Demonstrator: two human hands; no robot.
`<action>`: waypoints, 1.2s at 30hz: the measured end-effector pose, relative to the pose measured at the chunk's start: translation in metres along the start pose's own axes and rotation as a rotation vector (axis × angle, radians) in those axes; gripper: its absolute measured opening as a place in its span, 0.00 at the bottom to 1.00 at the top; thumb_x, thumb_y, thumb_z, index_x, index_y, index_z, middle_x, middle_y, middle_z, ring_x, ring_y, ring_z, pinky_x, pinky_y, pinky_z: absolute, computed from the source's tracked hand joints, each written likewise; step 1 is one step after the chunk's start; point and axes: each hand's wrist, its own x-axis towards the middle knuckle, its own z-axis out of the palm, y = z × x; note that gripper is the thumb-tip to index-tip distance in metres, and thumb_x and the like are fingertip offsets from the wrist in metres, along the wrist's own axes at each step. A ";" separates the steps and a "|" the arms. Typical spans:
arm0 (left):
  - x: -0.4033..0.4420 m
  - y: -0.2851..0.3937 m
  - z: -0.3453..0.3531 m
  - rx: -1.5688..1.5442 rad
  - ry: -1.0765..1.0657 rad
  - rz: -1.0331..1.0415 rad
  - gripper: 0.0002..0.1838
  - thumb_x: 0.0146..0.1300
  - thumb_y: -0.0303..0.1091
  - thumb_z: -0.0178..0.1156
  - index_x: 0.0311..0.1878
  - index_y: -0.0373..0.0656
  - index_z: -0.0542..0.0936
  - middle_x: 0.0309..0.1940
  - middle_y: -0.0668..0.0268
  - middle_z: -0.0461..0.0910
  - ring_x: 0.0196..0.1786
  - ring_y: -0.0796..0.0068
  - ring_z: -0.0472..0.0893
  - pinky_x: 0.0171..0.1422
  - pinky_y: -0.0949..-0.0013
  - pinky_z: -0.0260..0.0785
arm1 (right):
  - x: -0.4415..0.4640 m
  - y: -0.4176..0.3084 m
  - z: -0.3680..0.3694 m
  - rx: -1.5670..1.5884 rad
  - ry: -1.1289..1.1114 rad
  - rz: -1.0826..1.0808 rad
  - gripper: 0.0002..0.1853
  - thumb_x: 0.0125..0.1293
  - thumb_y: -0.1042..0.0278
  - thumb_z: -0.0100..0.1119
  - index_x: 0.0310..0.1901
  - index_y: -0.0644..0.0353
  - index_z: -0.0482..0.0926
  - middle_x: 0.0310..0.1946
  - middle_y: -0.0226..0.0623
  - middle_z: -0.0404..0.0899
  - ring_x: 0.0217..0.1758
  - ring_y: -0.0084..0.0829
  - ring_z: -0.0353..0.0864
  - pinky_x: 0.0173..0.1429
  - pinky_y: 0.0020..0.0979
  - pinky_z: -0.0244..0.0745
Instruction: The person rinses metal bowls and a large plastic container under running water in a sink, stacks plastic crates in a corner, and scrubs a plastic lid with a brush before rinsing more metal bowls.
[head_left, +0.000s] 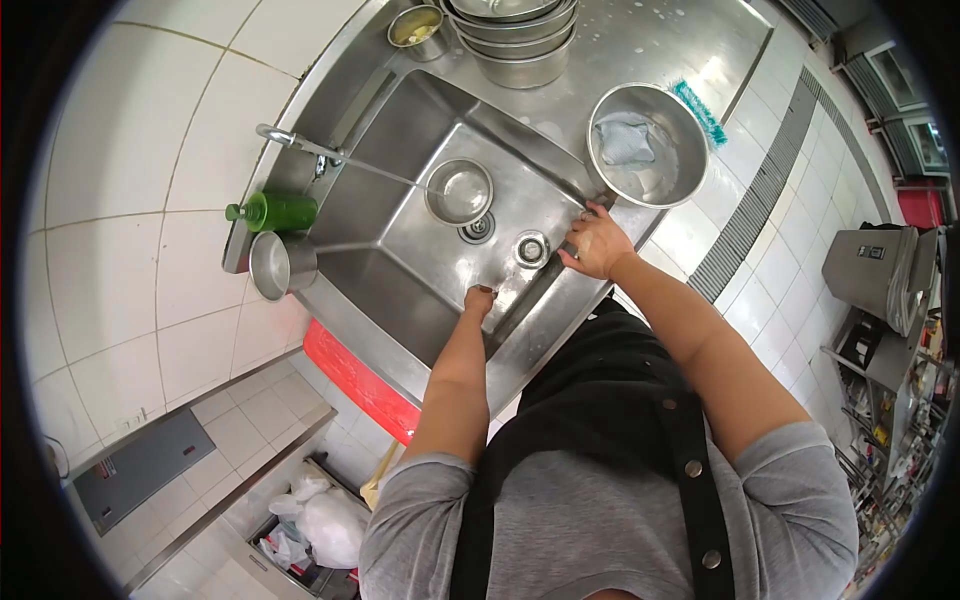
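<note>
My left hand [482, 299] is down inside the steel sink [410, 232], low over its near side. Its fingers are curled, and what they hold, if anything, is hidden. My right hand [597, 243] rests on the sink's right edge with thumb and fingers apart. Between the hands and the drain [477, 228] sits a round metal drain strainer [531, 249]. A steel bowl [460, 193] stands in the sink beside the drain, and a stream of water from the faucet [285, 137] runs into it.
A large steel basin [675, 172] holding a pale cloth or sponge stands right of the sink, beside a teal brush [699, 113]. Stacked basins [520, 68] and a small pot [418, 34] are behind. A green bottle [280, 212] and metal pot [283, 266] line the left rim.
</note>
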 end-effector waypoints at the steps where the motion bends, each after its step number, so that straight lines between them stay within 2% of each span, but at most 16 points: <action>1: 0.003 -0.004 0.003 0.001 -0.004 -0.012 0.17 0.52 0.35 0.71 0.45 0.42 0.83 0.45 0.55 0.84 0.50 0.61 0.82 0.57 0.64 0.72 | 0.000 -0.001 -0.001 -0.003 -0.008 0.004 0.24 0.64 0.44 0.47 0.32 0.57 0.83 0.38 0.36 0.81 0.53 0.35 0.76 0.74 0.42 0.50; 4: 0.003 -0.010 0.007 0.006 0.023 -0.024 0.16 0.53 0.37 0.69 0.44 0.41 0.84 0.44 0.54 0.84 0.50 0.59 0.82 0.57 0.64 0.72 | 0.000 -0.001 -0.002 -0.014 -0.028 0.015 0.24 0.64 0.43 0.47 0.32 0.56 0.83 0.39 0.36 0.80 0.54 0.34 0.76 0.74 0.42 0.49; 7: 0.002 -0.014 0.007 -0.031 0.057 -0.026 0.16 0.55 0.33 0.67 0.45 0.35 0.84 0.45 0.50 0.83 0.51 0.56 0.82 0.56 0.61 0.72 | 0.001 -0.001 0.000 -0.025 -0.039 0.013 0.24 0.64 0.43 0.47 0.33 0.56 0.84 0.39 0.35 0.80 0.54 0.34 0.75 0.74 0.42 0.49; 10: 0.014 -0.028 0.015 0.095 0.196 0.012 0.16 0.55 0.33 0.66 0.47 0.36 0.83 0.45 0.50 0.83 0.50 0.56 0.82 0.54 0.61 0.73 | 0.001 -0.002 0.000 -0.031 -0.042 0.016 0.25 0.64 0.43 0.47 0.33 0.56 0.84 0.39 0.35 0.80 0.55 0.34 0.75 0.75 0.42 0.48; 13: 0.005 -0.028 0.007 0.054 0.117 -0.077 0.17 0.56 0.33 0.66 0.49 0.37 0.82 0.48 0.51 0.83 0.49 0.54 0.82 0.53 0.60 0.72 | 0.001 -0.003 -0.003 -0.042 -0.055 0.023 0.25 0.64 0.43 0.47 0.33 0.56 0.84 0.39 0.35 0.81 0.55 0.34 0.75 0.75 0.42 0.48; 16: -0.011 -0.017 -0.003 -0.294 0.030 -0.238 0.19 0.57 0.35 0.66 0.51 0.38 0.82 0.48 0.53 0.82 0.44 0.58 0.82 0.45 0.60 0.73 | 0.002 -0.004 -0.004 -0.060 -0.062 0.022 0.25 0.65 0.43 0.47 0.34 0.56 0.85 0.40 0.35 0.81 0.55 0.34 0.75 0.75 0.42 0.47; 19: -0.003 -0.027 -0.001 -0.418 0.036 -0.265 0.17 0.58 0.36 0.65 0.49 0.38 0.82 0.44 0.57 0.82 0.36 0.64 0.79 0.35 0.60 0.70 | 0.003 -0.003 -0.001 -0.062 -0.070 0.026 0.25 0.65 0.43 0.46 0.34 0.56 0.85 0.40 0.35 0.81 0.55 0.34 0.75 0.75 0.42 0.47; 22: 0.009 -0.041 0.006 -0.378 0.088 -0.087 0.15 0.59 0.36 0.64 0.47 0.41 0.83 0.37 0.61 0.80 0.31 0.70 0.75 0.31 0.63 0.66 | 0.002 -0.003 -0.001 -0.058 -0.070 0.025 0.25 0.65 0.43 0.46 0.35 0.56 0.85 0.39 0.35 0.81 0.55 0.34 0.76 0.74 0.42 0.48; 28: -0.010 -0.022 0.007 -0.344 -0.056 -0.161 0.13 0.61 0.37 0.61 0.48 0.45 0.83 0.30 0.69 0.78 0.31 0.76 0.73 0.35 0.67 0.66 | 0.001 -0.001 0.002 -0.035 -0.037 0.005 0.24 0.65 0.42 0.46 0.34 0.55 0.84 0.39 0.35 0.81 0.54 0.34 0.76 0.73 0.42 0.49; 31: -0.016 -0.021 0.011 -0.337 -0.142 -0.173 0.12 0.62 0.38 0.61 0.46 0.45 0.83 0.29 0.70 0.78 0.30 0.76 0.73 0.34 0.66 0.66 | 0.002 -0.001 0.002 -0.046 -0.048 0.013 0.24 0.65 0.42 0.46 0.34 0.55 0.84 0.39 0.35 0.81 0.54 0.34 0.76 0.74 0.42 0.49; 34: -0.009 -0.029 0.019 -0.285 -0.072 -0.115 0.15 0.58 0.36 0.65 0.44 0.36 0.83 0.25 0.62 0.81 0.19 0.73 0.73 0.24 0.65 0.64 | 0.002 -0.001 0.002 -0.053 -0.068 0.022 0.25 0.65 0.42 0.45 0.34 0.55 0.84 0.40 0.35 0.81 0.55 0.34 0.76 0.74 0.42 0.48; 36: -0.004 -0.032 0.020 -0.296 -0.066 -0.117 0.15 0.58 0.37 0.65 0.44 0.36 0.83 0.24 0.62 0.81 0.18 0.72 0.73 0.24 0.65 0.64 | 0.003 -0.001 0.002 -0.057 -0.078 0.025 0.25 0.65 0.42 0.45 0.35 0.55 0.84 0.41 0.35 0.81 0.55 0.35 0.75 0.74 0.42 0.48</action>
